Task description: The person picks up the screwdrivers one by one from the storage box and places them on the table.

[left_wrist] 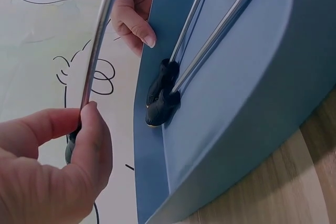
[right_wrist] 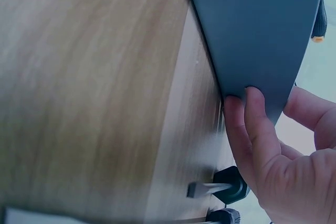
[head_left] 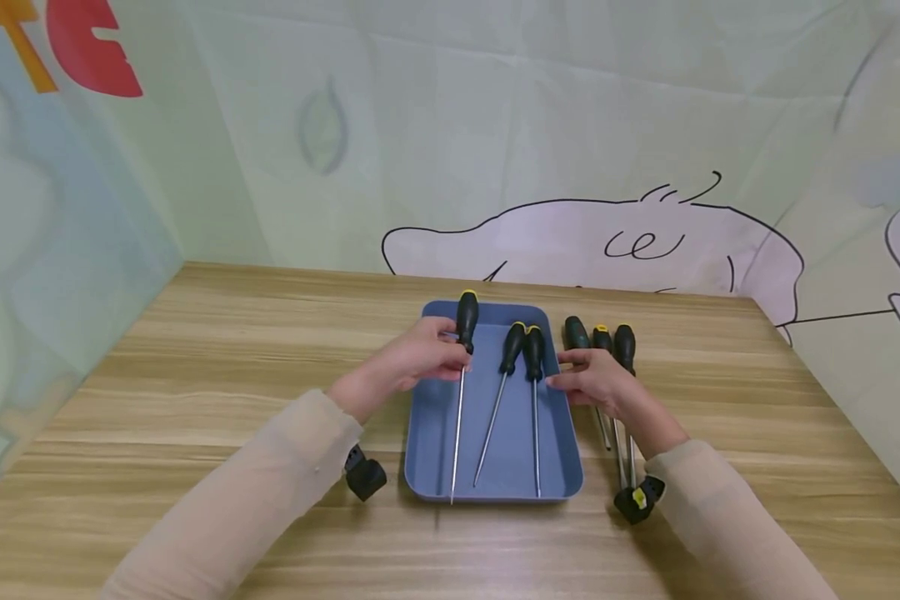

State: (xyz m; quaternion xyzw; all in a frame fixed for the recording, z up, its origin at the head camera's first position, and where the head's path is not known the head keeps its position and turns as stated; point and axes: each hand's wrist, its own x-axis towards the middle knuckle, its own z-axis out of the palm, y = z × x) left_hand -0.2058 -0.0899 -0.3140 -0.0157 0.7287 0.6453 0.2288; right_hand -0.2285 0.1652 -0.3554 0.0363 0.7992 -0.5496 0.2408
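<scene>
In the head view, my left hand (head_left: 433, 352) pinches a long screwdriver (head_left: 459, 417) near where its black handle meets the steel shaft. This screwdriver is over the left side of a blue tray (head_left: 495, 313), and its handle points to the far side. Two more screwdrivers with black and yellow handles, a tilted one (head_left: 512, 354) and a straighter one (head_left: 534, 358), lie in the tray. At the tray's right wall, my right hand (head_left: 596, 382) grips the rim. In the right wrist view its fingers (right_wrist: 257, 124) press the outer wall, with the thumb at the rim.
Right of the tray, partly behind my right hand, lie a green-black screwdriver (head_left: 576, 332) and two black-and-yellow ones, a middle one (head_left: 602, 338) and an outer one (head_left: 625, 343). All this is on a wooden table (head_left: 270, 350), backed by a printed cloth (head_left: 435, 125).
</scene>
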